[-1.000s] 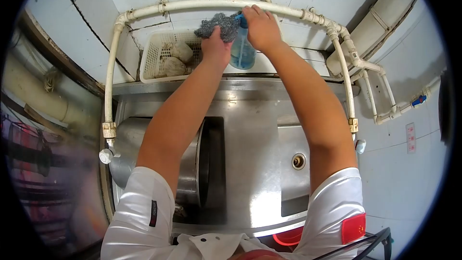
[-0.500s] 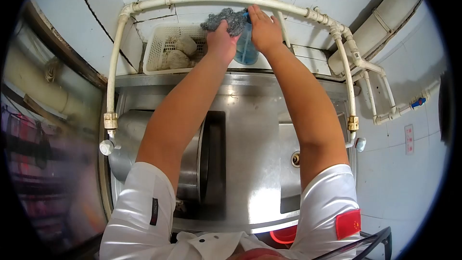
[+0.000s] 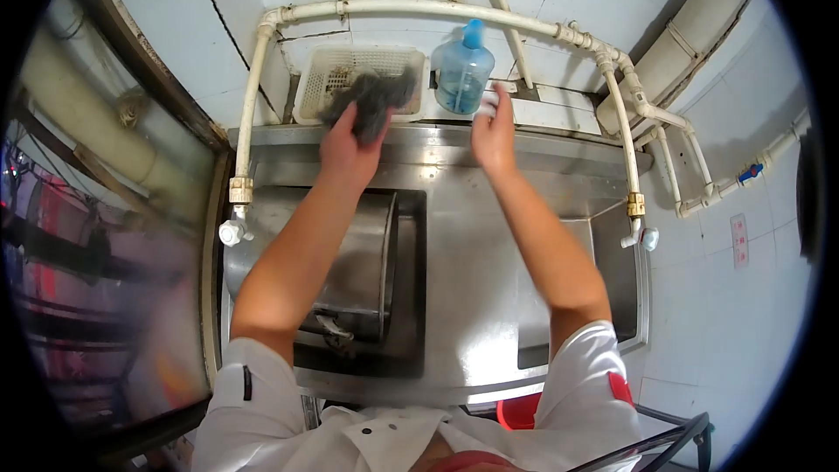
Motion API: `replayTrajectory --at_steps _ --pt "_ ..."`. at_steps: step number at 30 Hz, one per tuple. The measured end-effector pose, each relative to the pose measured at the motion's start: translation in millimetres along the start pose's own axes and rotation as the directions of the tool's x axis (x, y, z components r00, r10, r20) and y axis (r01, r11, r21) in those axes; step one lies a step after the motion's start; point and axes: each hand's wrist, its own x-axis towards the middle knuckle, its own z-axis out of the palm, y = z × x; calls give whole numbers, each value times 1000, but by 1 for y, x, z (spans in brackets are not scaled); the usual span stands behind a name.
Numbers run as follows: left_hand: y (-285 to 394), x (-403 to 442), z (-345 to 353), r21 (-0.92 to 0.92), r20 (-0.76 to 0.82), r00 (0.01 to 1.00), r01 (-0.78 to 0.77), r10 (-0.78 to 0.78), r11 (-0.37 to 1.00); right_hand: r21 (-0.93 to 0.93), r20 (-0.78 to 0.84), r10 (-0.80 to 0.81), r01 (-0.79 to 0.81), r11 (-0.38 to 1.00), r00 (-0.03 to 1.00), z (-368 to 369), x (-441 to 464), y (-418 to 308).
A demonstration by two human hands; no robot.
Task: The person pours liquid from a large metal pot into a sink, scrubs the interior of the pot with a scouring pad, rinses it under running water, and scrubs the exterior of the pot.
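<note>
My left hand is closed around a grey steel wool scourer, blurred by motion, in front of a white plastic basket. To its right, my right hand is raised with the fingers apart, just beside a translucent blue bottle. That bottle stands upright on the ledge and has some liquid in it. I see nothing clearly held in the right hand, though its fingertips are slightly smeared.
A large metal pot lies on its side in the left sink basin. The right basin is partly behind my right arm. White pipes frame the steel counter, with taps hanging at left and right.
Both hands have drawn back from the bottle toward me. My left hand has moved left with the steel wool, my right slightly right. The bottle now stands apart from the hands.
</note>
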Motion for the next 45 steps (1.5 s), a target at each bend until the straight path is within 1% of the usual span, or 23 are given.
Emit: replayTrajectory --at_steps 3,5,6,7,8,10,12,14,16,18,20,21,23,25,28,31,35,37,39,40,42,44,45 --pt "27 -80 -34 116 -28 998 -57 61 992 48 129 187 -194 980 974 -3 -96 0" --pt "47 -136 -56 478 -58 978 -147 199 866 67 207 283 -302 951 937 0 -163 -4" --pt "59 -158 -74 487 -86 974 -142 209 862 98 282 382 -423 901 880 1 -192 -9" --pt "72 -174 -98 858 78 935 -239 345 455 119 349 467 -533 838 812 1 -218 -12" --pt "86 -187 -122 957 290 888 -275 357 -91 215 378 484 -583 783 789 11 -251 -1" --pt "108 -210 -152 970 234 944 -209 233 -127 138 563 564 -742 657 604 5 -279 -49" --pt "122 -225 -156 541 365 915 -357 -170 -762 120 578 644 -833 540 501 16 -304 -93" --pt "126 -224 -155 527 309 916 -389 -256 -756 18 443 491 -555 832 750 35 -331 -103" --pt "127 -215 -149 617 331 885 -466 -327 -635 -17 347 530 -560 828 774 44 -335 -119" --pt "120 -187 -149 618 287 908 -419 -305 -666 -182 297 526 -494 850 797 54 -340 -111" --pt "100 -163 -122 536 151 917 -390 -370 -749 -160 201 452 -426 890 869 62 -347 -104" --pt "83 -155 -127 472 251 896 -444 -367 -762 -220 161 440 -403 889 883 65 -350 -101" --pt "55 -152 -145 398 345 863 -491 -369 -775 -230 158 455 -416 880 876 63 -348 -110" --pt "43 -168 -158 392 603 669 -723 -434 -569 -233 124 413 -378 896 902 65 -354 -108" --pt "95 -189 -181 341 616 624 -761 -480 -552 -283 142 451 -400 872 881 61 -366 -108" --pt "175 -185 -196 341 473 828 -489 -303 -803 -272 142 436 -388 880 889 57 -380 -110" --pt "149 -160 -177 428 361 919 -313 -158 -848 -269 120 359 -317 909 926 60 -385 -105" --pt "87 -171 -149 205 273 868 -474 -415 -856 -274 120 346 -304 913 931 59 -388 -103" --pt "34 -203 -174 240 657 618 -714 -431 -658 -279 129 370 -325 904 920 61 -386 -99" --pt "33 -217 -177 298 683 606 -741 -408 -601 -273 141 374 -328 905 916 60 -387 -100" --pt "72 -224 -179 448 554 751 -634 -361 -631 -222 132 347 -313 923 929 57 -385 -105" --pt "130 -214 -201 465 558 800 -521 -220 -716 -206 143 350 -318 925 926 56 -387 -103" --pt "162 -209 -208 355 572 798 -450 -190 -820 -201 160 371 -338 919 915 57 -387 -101"
